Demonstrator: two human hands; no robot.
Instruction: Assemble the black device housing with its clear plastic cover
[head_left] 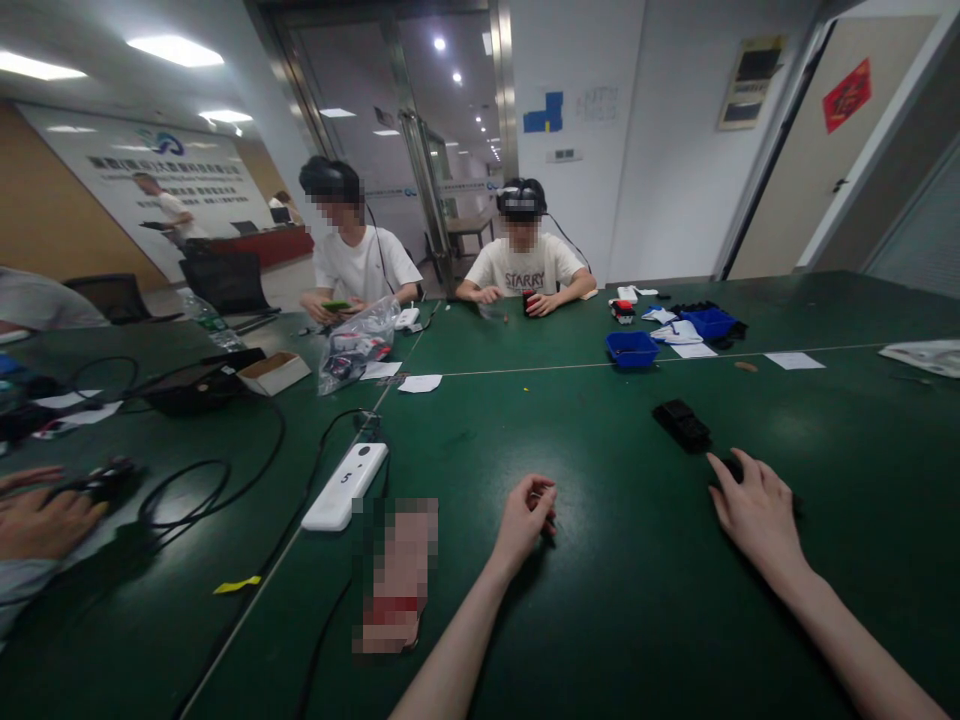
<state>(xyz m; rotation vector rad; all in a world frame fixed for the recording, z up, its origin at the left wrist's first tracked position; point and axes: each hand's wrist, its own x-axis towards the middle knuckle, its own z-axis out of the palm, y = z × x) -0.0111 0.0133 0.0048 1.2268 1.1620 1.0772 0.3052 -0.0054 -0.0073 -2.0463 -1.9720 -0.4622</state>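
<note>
My left hand (526, 517) rests on the green table (600, 560) with its fingers curled into a loose fist; what lies inside them, if anything, is too small to make out. My right hand (757, 508) lies further right, fingers closed over a small black object (731, 468) on the tabletop. A flat black rectangular piece (681, 424) sits just beyond the right hand, apart from it.
A white power bank (346, 486) with cables lies to the left. Blue bins (631, 349) and papers stand at the back right. Two people with headsets sit across the table. Another person's hands (37, 515) work at the left edge. A plastic bag (354, 347) and a cardboard box (274, 373) lie mid-left.
</note>
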